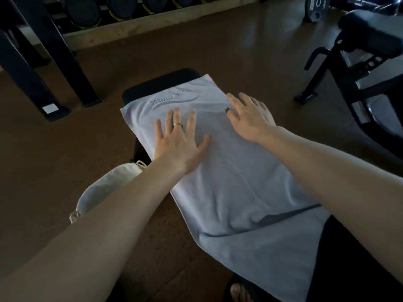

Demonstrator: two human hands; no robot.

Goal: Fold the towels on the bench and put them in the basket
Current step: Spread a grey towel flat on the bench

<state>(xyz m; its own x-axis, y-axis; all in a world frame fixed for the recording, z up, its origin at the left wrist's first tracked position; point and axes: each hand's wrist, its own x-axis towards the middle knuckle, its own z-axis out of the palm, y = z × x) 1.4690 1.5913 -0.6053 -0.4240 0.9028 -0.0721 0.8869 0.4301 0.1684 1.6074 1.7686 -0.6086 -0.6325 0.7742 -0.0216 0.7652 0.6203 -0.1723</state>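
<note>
1. Pale blue towel (235, 182) is spread lengthwise along the black bench (165, 83).
2. Left hand (178, 138) and right hand (248, 118) press flat on its far end, fingers spread apart.
3. White basket (104, 190) sits on the floor, left of the bench.

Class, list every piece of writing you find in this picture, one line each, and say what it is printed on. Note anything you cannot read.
"YOGA FITNESS": printed on the pale towel on the bench, near its far end, upside down from this view, with a curved swoosh beside it.
Markings on the round weight plate at top right: too small and blurred to read.
No other text can be seen.
</note>
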